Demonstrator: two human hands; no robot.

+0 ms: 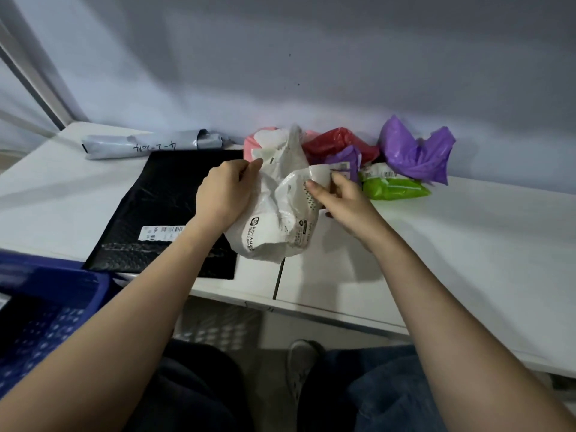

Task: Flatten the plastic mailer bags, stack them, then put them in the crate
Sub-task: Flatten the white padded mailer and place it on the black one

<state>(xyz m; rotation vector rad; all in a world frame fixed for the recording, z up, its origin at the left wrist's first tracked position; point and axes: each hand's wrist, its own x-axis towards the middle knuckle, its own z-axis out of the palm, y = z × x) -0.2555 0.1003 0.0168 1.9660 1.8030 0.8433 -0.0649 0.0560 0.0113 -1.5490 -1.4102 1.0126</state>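
A crumpled white mailer bag [274, 219] with printed labels is held up over the middle of the white table [467, 244]. My left hand [224, 194] grips its upper left edge. My right hand [339, 198] pinches its upper right flap. A black bubble mailer [162, 207] lies flat on the table to the left, under my left forearm. Behind the white bag, crumpled pink [251, 141], red [336, 141], purple [414, 151] and green [396, 188] bags sit against the wall. The blue crate [46, 313] stands at the lower left, below the table edge.
A rolled grey mailer [149, 146] with handwriting lies at the back left of the table. A smaller purple bag [346, 160] with a label sits in front of the red one. A seam [279, 275] splits the tabletop. My legs and a shoe show below.
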